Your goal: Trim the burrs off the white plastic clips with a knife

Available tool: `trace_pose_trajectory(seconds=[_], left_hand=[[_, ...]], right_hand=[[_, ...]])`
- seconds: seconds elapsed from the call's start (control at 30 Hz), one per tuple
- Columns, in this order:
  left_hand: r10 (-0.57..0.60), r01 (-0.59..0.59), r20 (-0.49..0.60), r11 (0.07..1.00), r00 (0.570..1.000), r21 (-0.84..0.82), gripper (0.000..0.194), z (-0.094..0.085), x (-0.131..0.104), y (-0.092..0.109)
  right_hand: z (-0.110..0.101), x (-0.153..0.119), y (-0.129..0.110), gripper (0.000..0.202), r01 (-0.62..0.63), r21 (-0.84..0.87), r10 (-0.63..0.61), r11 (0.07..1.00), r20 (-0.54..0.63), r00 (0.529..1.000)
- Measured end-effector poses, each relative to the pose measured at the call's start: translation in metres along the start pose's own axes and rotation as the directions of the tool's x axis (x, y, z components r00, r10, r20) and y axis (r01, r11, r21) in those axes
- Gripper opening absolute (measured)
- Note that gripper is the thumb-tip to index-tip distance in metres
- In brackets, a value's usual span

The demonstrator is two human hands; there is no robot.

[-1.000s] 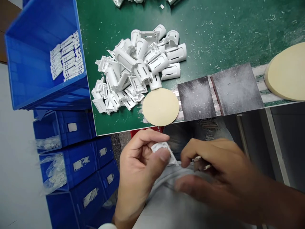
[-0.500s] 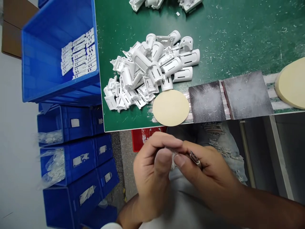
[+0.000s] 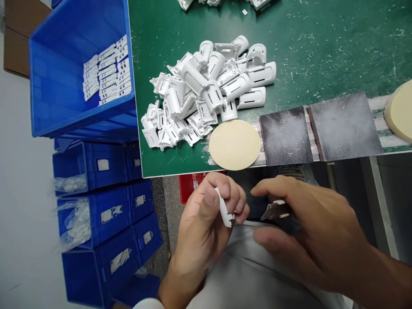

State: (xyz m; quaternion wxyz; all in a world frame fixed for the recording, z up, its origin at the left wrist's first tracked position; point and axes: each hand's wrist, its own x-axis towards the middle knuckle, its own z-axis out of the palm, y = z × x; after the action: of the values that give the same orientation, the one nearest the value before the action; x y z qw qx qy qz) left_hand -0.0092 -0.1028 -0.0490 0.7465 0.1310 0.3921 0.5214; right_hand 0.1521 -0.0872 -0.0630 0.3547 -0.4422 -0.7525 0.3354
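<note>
Thumb and bent fingers of my left hand [image 3: 201,227] pinch a small white plastic part [image 3: 224,208], held in front of my body below the table edge. To its right, my right hand [image 3: 317,229] has its thumb and index finger spread apart. A small blade tool [image 3: 275,210], dark metal with a pale piece, sits in the right hand against the curled fingers, which are partly hidden. The blade and the white part are apart. Beyond the hands, a pile of white plastic shells [image 3: 209,92] lies on the green table [image 3: 322,51].
Along the table's near edge are a round cream pad [image 3: 234,145], two dark dusty plates [image 3: 286,137] and another cream disc [image 3: 401,111]. A blue crate [image 3: 58,86] with rows of white parts stands left, above stacked blue bins [image 3: 112,214]. A red bin [image 3: 186,189] shows beneath the table.
My hands have separated. The right hand has moved right with the blade tool and opened its thumb and index finger; the left fingers have curled around the white part, now more visible.
</note>
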Motion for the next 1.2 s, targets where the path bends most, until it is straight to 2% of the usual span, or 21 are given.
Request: trace_pose_trajectory(seconds=[0.07, 0.13, 0.33, 0.5, 0.93, 1.2], left_hand=[[-0.020, 0.020, 0.005, 1.000, 1.000, -0.004, 0.024, 0.002, 0.001, 0.000], [-0.026, 0.025, 0.010, 0.999, 1.000, 0.025, 0.024, 0.005, 0.000, 0.000], [-0.025, 0.026, -0.010, 0.995, 1.000, 0.100, 0.024, 0.006, -0.003, 0.000], [-0.064, 0.066, -0.020, 0.991, 0.998, 0.116, 0.022, 0.004, -0.005, 0.002], [-0.067, 0.083, -0.103, 0.985, 0.992, 0.154, 0.024, 0.004, -0.004, 0.001], [-0.055, 0.066, -0.083, 0.988, 0.995, 0.142, 0.023, 0.006, -0.003, 0.001]], right_hand=[[0.001, 0.001, 0.004, 0.047, 0.125, -0.213, -0.134, 0.969, -0.027, 0.991], [0.003, 0.002, 0.007, 0.053, 0.183, -0.356, -0.206, 0.916, -0.028, 0.978], [0.009, 0.009, 0.009, 0.056, 0.213, -0.546, -0.294, 0.810, -0.064, 0.954], [0.006, 0.010, 0.011, 0.059, 0.196, -0.588, -0.292, 0.785, -0.072, 0.954], [0.007, 0.009, 0.013, 0.058, 0.200, -0.584, -0.296, 0.787, -0.074, 0.952], [0.007, 0.005, 0.012, 0.058, 0.195, -0.575, -0.281, 0.795, -0.063, 0.958]])
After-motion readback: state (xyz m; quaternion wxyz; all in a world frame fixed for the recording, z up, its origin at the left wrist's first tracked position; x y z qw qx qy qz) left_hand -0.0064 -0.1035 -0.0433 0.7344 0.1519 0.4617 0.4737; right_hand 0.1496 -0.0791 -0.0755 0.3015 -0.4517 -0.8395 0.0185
